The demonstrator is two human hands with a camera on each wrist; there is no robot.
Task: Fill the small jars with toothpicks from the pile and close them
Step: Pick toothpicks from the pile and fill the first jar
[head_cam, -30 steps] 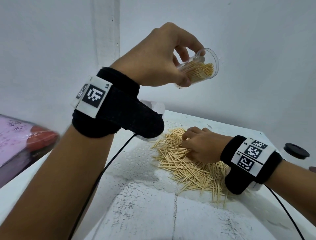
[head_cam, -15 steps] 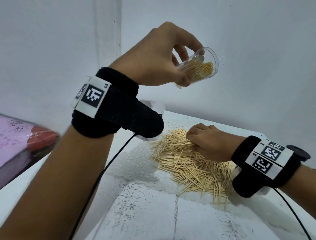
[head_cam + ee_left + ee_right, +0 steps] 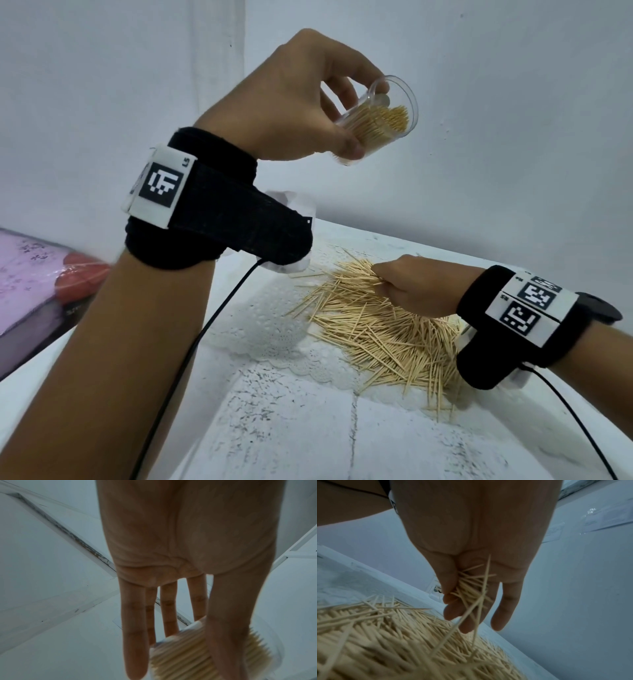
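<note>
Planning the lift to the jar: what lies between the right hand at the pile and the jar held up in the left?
Head view: nothing. Only bare wall shows between right hand and jar.

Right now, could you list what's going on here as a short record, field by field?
left hand: holds the jar raised and tilted, mouth open, no lid on
jar contents: toothpicks, partly filling it
right hand: low over the pile, pinching a bunch of toothpicks
surface: white table with a lace mat under the pile
lid: dark disc behind the right wrist, possibly a lid
</note>
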